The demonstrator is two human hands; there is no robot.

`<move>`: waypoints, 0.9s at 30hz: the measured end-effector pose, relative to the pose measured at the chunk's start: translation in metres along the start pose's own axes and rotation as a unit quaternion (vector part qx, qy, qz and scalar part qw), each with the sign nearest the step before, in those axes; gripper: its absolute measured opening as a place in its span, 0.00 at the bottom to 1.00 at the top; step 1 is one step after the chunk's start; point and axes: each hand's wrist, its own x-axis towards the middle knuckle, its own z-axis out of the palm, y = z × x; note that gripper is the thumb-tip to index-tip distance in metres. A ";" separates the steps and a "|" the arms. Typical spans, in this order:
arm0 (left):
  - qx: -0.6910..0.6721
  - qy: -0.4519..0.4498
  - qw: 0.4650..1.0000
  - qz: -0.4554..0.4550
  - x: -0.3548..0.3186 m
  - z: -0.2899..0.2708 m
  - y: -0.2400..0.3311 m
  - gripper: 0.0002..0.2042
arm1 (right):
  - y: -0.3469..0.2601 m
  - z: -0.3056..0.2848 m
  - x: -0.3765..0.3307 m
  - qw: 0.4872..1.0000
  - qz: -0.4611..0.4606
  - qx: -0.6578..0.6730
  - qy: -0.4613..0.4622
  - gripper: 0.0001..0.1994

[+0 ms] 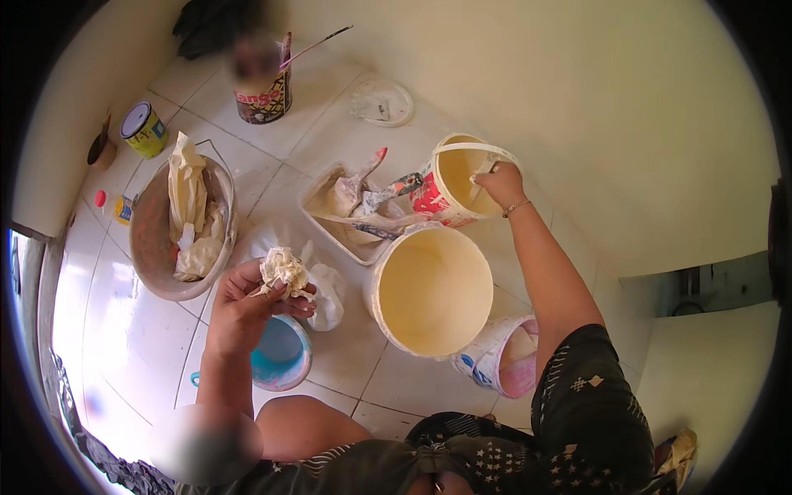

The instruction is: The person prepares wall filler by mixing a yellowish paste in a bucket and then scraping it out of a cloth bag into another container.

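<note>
My left hand (247, 301) is raised at centre left, its fingers closed round a crumpled cream-coloured wad (283, 271). Whether the wad is cloth, paper or plastic does not show. At the far right, my right hand (502, 186) reaches to the mouth of a red and white bucket (429, 194) with a cream-yellow inside. Its fingers are closed on a small pale piece at the rim, too covered to name. The bucket's white handle (478, 147) arches just above this hand. A large cream bucket (433, 293) stands nearer me, its wide mouth facing up.
A paint tray (340, 241) holds stained tools and rags. Leftward stand a grey tub (148, 268) with plastic bags, a yellow-green can (147, 136) and a bottle (113, 205). A blue pail (285, 355) and pink-stained bucket (503, 363) sit close to me. Walls bound the tiled floor.
</note>
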 end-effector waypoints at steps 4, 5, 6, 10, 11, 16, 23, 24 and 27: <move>0.007 -0.008 1.000 0.001 0.003 0.004 -0.001 0.10 | -0.006 -0.004 -0.008 0.996 -0.065 -0.059 -0.025 0.14; 0.004 -0.009 1.000 0.001 0.002 0.004 -0.001 0.10 | -0.006 -0.007 -0.016 0.994 -0.082 -0.051 -0.055 0.14; 0.001 -0.013 1.000 0.001 0.002 0.004 -0.002 0.10 | -0.006 -0.012 -0.022 0.991 -0.098 -0.043 -0.085 0.14; 0.040 0.017 0.999 -0.001 -0.001 0.005 -0.003 0.13 | -0.014 -0.046 -0.023 0.986 -0.085 -0.044 -0.138 0.13; 0.039 0.015 0.999 0.003 -0.002 0.005 -0.003 0.13 | -0.019 -0.059 -0.016 0.989 -0.050 -0.040 -0.129 0.12; 0.025 -0.002 0.999 0.026 -0.013 0.012 0.003 0.10 | -0.036 -0.092 0.003 0.981 -0.063 0.184 0.028 0.08; 0.075 0.066 0.994 0.044 -0.033 0.027 0.000 0.09 | -0.056 -0.113 -0.059 0.968 -0.041 0.216 0.120 0.08; 0.089 0.081 0.992 0.039 -0.035 0.030 -0.004 0.10 | -0.059 -0.125 -0.077 0.958 -0.098 0.238 0.127 0.09; 0.159 0.071 0.985 0.006 -0.036 0.038 -0.014 0.11 | -0.065 -0.159 -0.137 0.926 -0.199 0.306 0.095 0.09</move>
